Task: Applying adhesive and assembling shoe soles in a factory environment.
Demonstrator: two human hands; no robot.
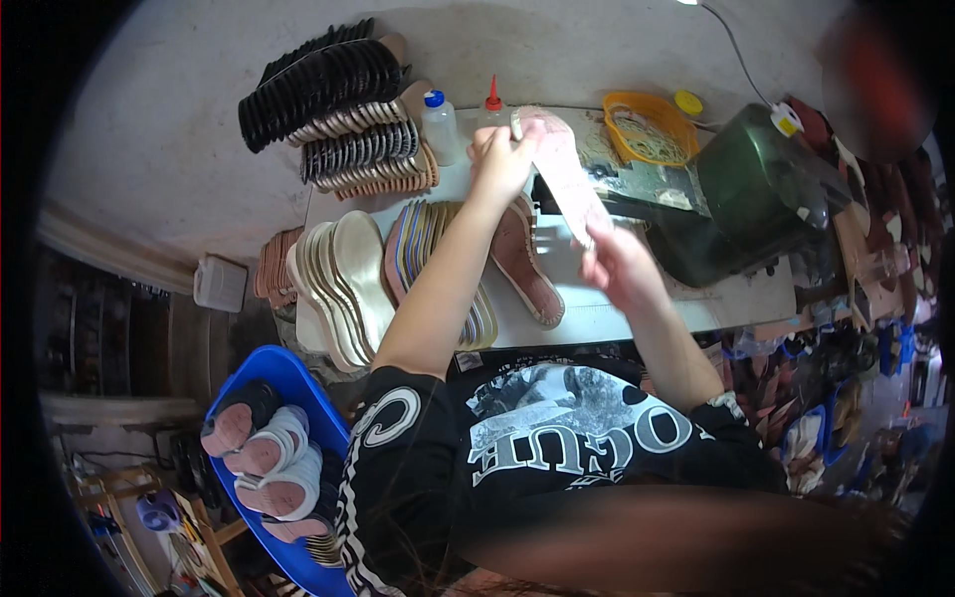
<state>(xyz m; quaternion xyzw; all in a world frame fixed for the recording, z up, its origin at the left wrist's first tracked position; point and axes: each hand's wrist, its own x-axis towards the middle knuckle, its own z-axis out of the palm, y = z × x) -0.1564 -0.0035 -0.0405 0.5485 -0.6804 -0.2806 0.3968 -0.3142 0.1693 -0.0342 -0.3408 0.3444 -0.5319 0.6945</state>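
Note:
A pale pink shoe insole (565,177) is held up at a slant over the white table (587,323). My left hand (500,159) is closed on its upper end, where a pale rim shows. At the lower end my right hand (625,267) has its fingers closed on the insole's edge. Beneath, another insole (527,269) lies on the table with its pinkish face up and a stitched-looking pale rim. Left of it, partly behind my left forearm, leans a row of insoles (413,244) with coloured edges, beside a row of shiny gold insoles (353,264).
Black and metallic insoles (323,90) are stacked at the back left. Nearby stand a blue-capped bottle (440,134) and a red-nozzled bottle (492,111). An orange basket (647,154) and a dark green rounded housing (761,179) sit right. A blue tub (333,423) holds bundled insoles.

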